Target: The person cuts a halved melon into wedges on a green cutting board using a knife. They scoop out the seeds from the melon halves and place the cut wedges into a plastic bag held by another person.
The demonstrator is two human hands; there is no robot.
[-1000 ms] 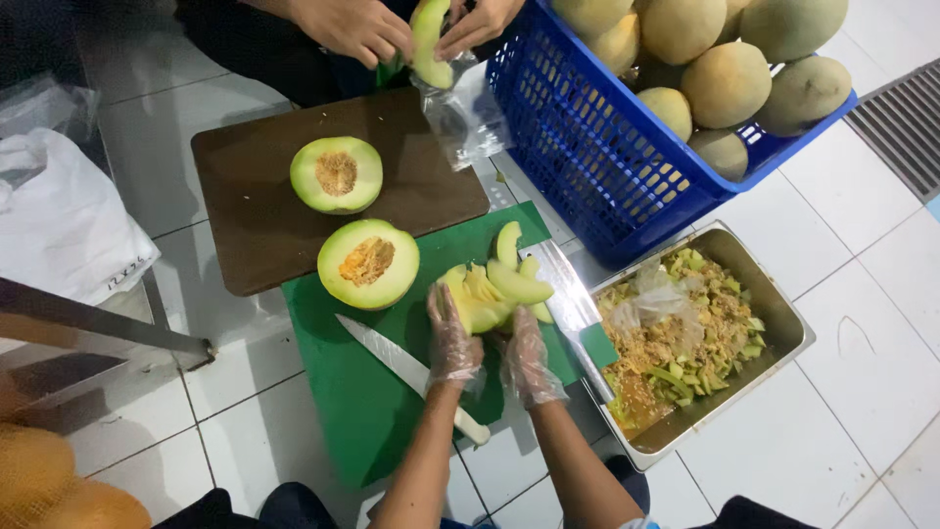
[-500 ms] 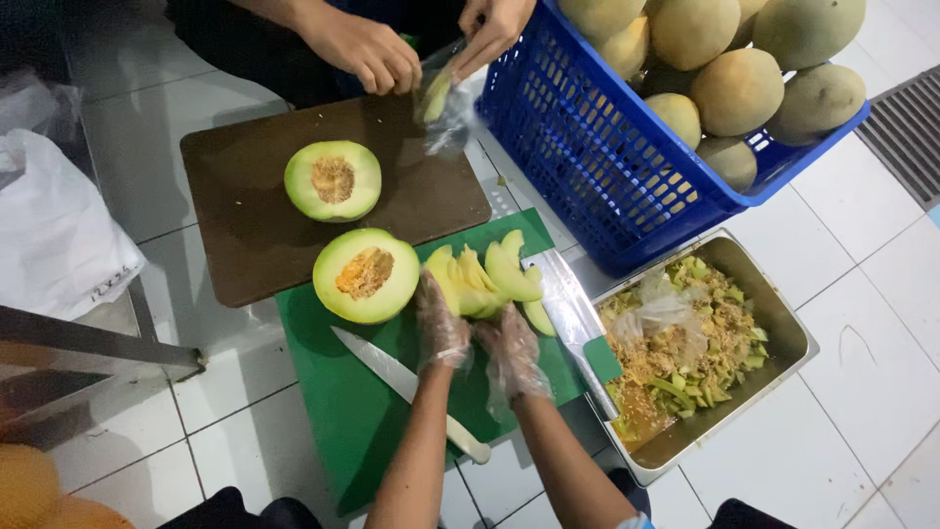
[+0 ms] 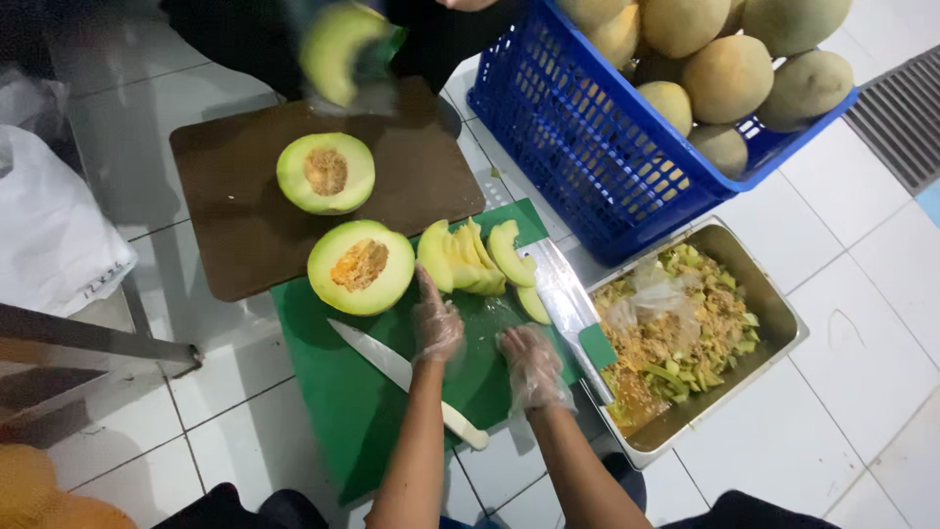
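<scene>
Resting: white bag (image 3: 49,235) at the floor's left edge.
Brown board (image 3: 235,225): melon half (image 3: 326,173) near its centre.
Green board (image 3: 352,402): second half (image 3: 360,266) at its top left corner, knife (image 3: 392,364) below.
Left hand (image 3: 436,323): gloved, fingers spread, fingertip touching slices (image 3: 470,257), holding nothing.
Right hand (image 3: 529,362): gloved, open, empty, beside cleaver (image 3: 563,294).
Tray (image 3: 774,323): peel scraps.
Crate (image 3: 607,147): whole melons.

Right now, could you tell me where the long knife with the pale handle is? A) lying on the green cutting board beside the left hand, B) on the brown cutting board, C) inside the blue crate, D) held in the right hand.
A: the knife lies flat on the green cutting board, just beside the gloved left hand, with neither hand holding it.
</scene>
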